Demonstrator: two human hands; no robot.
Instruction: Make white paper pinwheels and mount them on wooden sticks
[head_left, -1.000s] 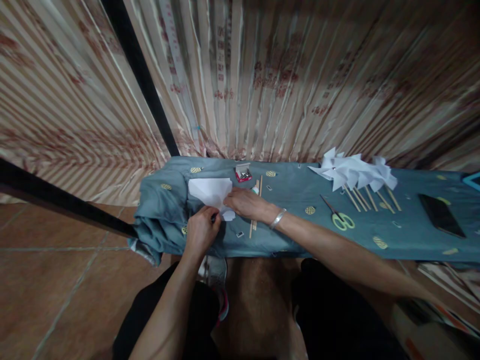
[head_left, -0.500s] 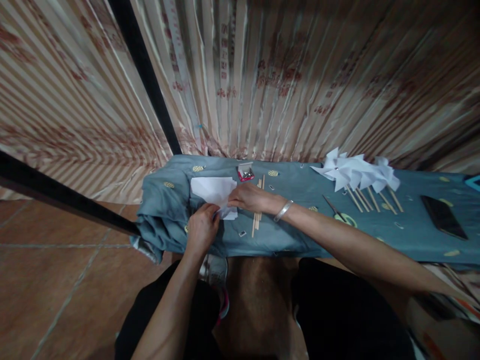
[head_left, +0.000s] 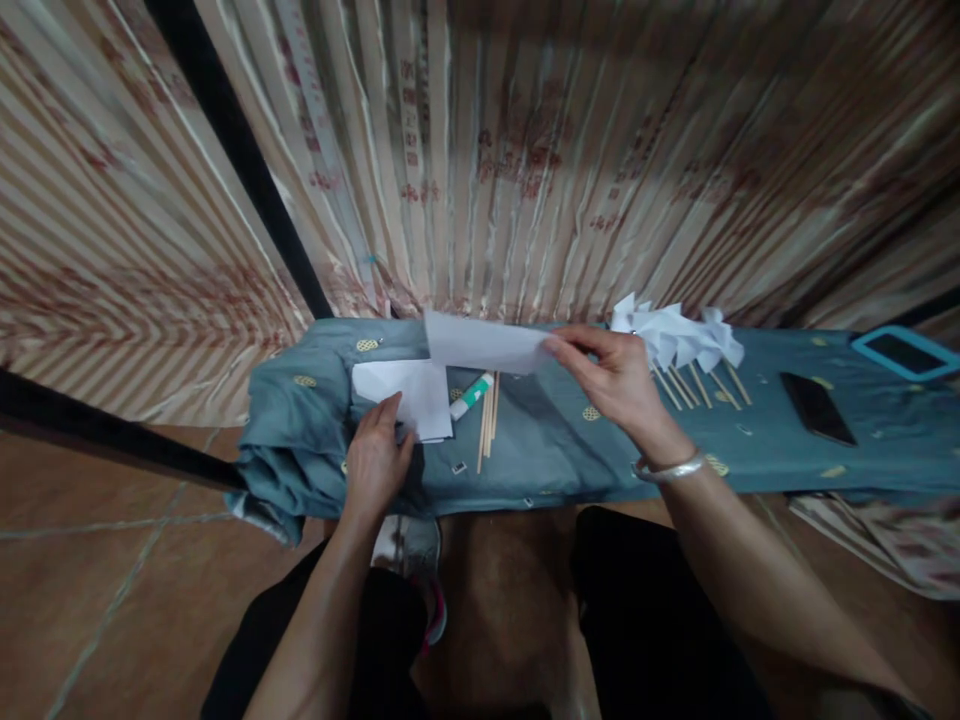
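Nearest the camera, the left hand lies flat at the near edge of the blue-grey cloth, fingers together and pressing down on the paper stack — it grips nothing, only weighs the stack down. Just right of the stack lie a few wooden sticks, side by side and pointing away from the person, with a glue stick with a green end angled between stack and sticks.

Farther out, the right hand, a silver bangle on its wrist, is raised above the cloth. Its thumb and fingertips pinch the right-hand corner of 1 loose sheet of paper; the sheet hangs in the air, stretching left from the pinch and clear of the stack below.

Beyond the right hand a pile of white paper pinwheels rests on the cloth, sticks fanning toward the person. To the far right lie a dark phone and, at the edge — partly cut off — a device with a teal frame. A striped curtain hangs behind everything.
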